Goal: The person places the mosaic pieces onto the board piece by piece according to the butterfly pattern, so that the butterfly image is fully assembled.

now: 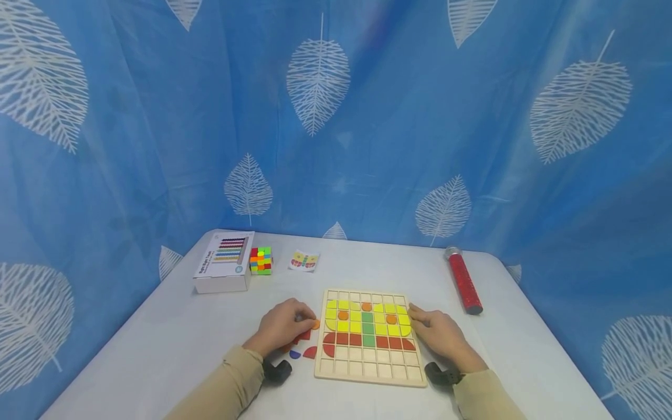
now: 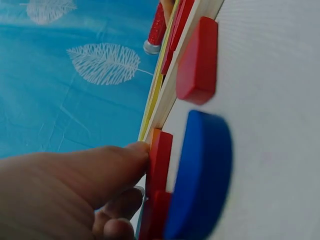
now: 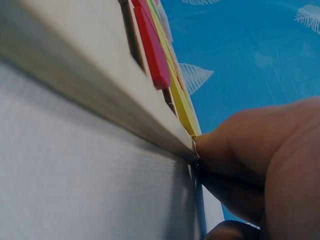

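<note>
In the head view, my left hand (image 1: 286, 322) pinches an orange round piece (image 1: 315, 324) just left of the wooden grid board (image 1: 370, 382). Beneath and beside those fingers lie red pieces (image 1: 310, 352) and a blue half-round piece (image 1: 295, 354); the left wrist view shows the blue piece (image 2: 202, 175) up close. My right hand (image 1: 438, 332) rests its fingertips against the board's right edge. Set into the grid are yellow pieces (image 1: 343, 326), a green column (image 1: 368, 329), orange circles (image 1: 391, 319) and a row of red pieces (image 1: 382, 342). The right hand's far fingers are partly hidden.
A small card (image 1: 303, 261) printed with a coloured pattern lies behind the board. Farther left are a white box (image 1: 223, 283) and a puzzle cube (image 1: 261, 261). A red cylinder (image 1: 464, 281) with a silver end lies at the right. Blue leaf-print curtain surrounds the white table.
</note>
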Action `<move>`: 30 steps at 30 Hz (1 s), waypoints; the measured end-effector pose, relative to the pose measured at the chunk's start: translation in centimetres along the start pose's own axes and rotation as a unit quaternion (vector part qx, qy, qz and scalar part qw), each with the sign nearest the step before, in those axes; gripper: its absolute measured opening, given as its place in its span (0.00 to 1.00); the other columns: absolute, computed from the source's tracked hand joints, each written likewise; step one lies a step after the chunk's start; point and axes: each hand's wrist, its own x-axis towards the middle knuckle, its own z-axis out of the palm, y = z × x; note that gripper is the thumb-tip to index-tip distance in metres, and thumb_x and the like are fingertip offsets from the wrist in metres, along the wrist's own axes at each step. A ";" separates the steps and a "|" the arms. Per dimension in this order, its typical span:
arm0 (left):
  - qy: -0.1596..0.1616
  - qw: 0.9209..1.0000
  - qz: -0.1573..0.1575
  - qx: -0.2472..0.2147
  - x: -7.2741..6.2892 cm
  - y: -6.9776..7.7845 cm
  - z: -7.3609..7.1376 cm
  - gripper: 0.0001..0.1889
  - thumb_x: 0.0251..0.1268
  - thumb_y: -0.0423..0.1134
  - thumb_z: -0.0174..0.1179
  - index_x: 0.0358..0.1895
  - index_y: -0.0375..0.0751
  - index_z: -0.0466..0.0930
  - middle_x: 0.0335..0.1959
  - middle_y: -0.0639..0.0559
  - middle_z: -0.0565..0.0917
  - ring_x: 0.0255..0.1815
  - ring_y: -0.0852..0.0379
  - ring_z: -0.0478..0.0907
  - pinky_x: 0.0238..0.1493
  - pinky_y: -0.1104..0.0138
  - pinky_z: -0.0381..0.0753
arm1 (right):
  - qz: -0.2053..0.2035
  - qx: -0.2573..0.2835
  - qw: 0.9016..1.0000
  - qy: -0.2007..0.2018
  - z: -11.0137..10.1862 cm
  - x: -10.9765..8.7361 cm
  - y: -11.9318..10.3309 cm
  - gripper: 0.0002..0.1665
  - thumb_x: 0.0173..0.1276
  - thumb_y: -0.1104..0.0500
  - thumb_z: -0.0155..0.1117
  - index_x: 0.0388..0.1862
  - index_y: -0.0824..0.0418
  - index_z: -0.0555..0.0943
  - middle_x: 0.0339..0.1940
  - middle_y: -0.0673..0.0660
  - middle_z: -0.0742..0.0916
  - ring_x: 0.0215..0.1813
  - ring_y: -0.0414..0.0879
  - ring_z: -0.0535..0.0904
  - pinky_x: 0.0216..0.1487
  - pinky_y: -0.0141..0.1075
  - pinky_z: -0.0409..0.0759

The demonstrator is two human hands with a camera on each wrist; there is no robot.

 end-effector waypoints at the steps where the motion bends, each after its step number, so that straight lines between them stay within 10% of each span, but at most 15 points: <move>1: -0.002 1.000 -0.003 -0.003 0.0 0.0 0.0 0.10 0.59 0.51 0.75 0.41 0.56 0.90 0.40 0.60 0.81 0.40 0.59 0.75 0.41 0.63 0.79 | 0.001 0.002 1.000 -0.001 0.0 0.0 0.0 0.30 0.76 0.47 0.62 0.73 0.54 0.75 0.77 0.51 0.74 0.79 0.61 0.65 0.72 0.63 0.66; 19: 0.015 0.994 -0.040 -0.101 -0.9 1.5 -0.6 0.11 0.59 0.50 0.75 0.40 0.53 0.86 0.35 0.55 0.83 0.28 0.54 0.77 0.28 0.65 0.79 | -0.003 -0.002 1.000 0.001 -0.1 -0.1 0.0 0.29 0.75 0.49 0.62 0.72 0.56 0.76 0.76 0.52 0.75 0.78 0.62 0.66 0.72 0.63 0.67; 30: -0.061 0.990 0.101 -0.071 -2.7 5.2 1.2 0.02 0.62 0.48 0.71 0.34 0.59 0.87 0.32 0.68 0.84 0.29 0.62 0.76 0.29 0.67 0.75 | 0.000 -0.004 1.000 0.002 0.0 -0.1 -0.1 0.30 0.75 0.46 0.62 0.73 0.54 0.75 0.76 0.52 0.75 0.79 0.62 0.66 0.72 0.64 0.66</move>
